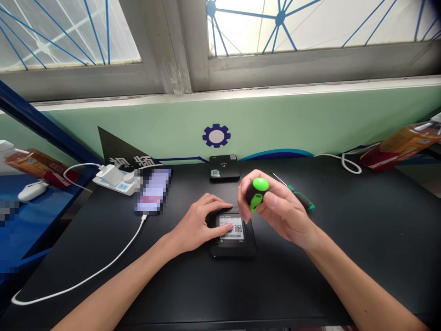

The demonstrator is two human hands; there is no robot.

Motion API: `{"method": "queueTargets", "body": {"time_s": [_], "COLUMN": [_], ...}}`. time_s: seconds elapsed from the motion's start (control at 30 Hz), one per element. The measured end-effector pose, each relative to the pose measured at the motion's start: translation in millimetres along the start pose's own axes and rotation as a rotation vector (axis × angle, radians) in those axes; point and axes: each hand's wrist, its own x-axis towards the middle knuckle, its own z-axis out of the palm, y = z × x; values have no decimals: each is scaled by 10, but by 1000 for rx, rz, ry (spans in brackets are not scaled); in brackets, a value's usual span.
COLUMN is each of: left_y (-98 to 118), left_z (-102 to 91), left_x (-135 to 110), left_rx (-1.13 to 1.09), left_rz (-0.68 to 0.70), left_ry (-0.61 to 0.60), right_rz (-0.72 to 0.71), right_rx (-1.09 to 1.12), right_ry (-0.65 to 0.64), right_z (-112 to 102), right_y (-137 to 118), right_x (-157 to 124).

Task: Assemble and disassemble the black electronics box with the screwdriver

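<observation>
A small flat black device (pixel 237 244) with a white label and QR code lies on the black table (pixel 344 257) in front of me. My left hand (pixel 200 223) rests flat on its left side, fingers spread over the label, holding it down. My right hand (pixel 275 207) is closed around the black and green handle of a screwdriver (pixel 257 193), held upright above the device's upper right corner. The tip is hidden behind my fingers.
A second black box (pixel 224 168) sits by the wall. Another green-handled screwdriver (pixel 299 196) lies behind my right hand. A phone (pixel 153 191) with a white cable (pixel 103 271) and a power strip (pixel 117 180) are on the left. Packaged goods (pixel 399 146) lie at the right.
</observation>
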Motion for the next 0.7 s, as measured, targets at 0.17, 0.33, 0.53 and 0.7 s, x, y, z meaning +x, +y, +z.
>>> {"method": "queueTargets", "body": {"time_s": [0.17,0.33,0.53,0.7], "left_y": [11,3,14,9], "left_z": [0,-1,2,-2], "left_x": [7,3,3,3], "left_rx": [4,28,8,3], "left_rz": [2,-4,8,8], "left_ry": [-2,-1,5,-3], "right_rz": [2,-2,1,11], "right_rx": [43,37,4,48], "right_ry": [22,-13,-1,18], "right_z": [1,6,6,8], "right_y": [36,-7,5,21], "right_x": [-16,1,-10,-13]}}
